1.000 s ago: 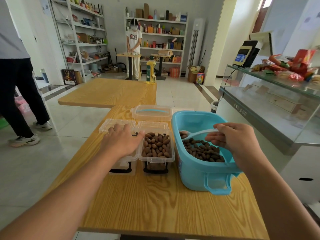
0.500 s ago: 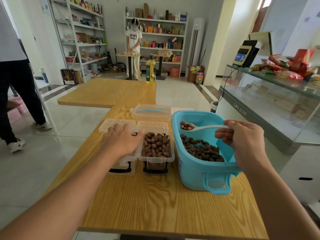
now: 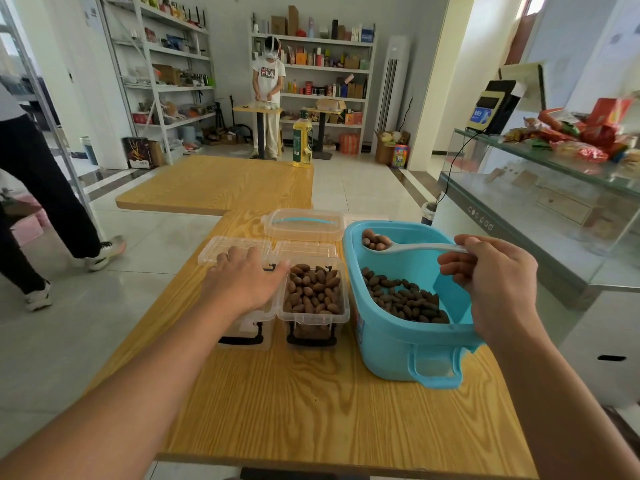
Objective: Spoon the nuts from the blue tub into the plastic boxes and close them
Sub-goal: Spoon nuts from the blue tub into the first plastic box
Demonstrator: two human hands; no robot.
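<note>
A person's right hand (image 3: 495, 285) pinched the handle of a pale spoon (image 3: 408, 247), its bowl loaded with nuts and held level above the blue tub (image 3: 398, 351) on the wooden worktop (image 3: 311, 403). More nuts (image 3: 401, 301) lay in the tub. The left hand (image 3: 247, 284) rested flat, fingers relaxed, on a clear plastic box (image 3: 247, 327). Just beside it, touching the tub, an open box (image 3: 315, 315) sat full of nuts.
</note>
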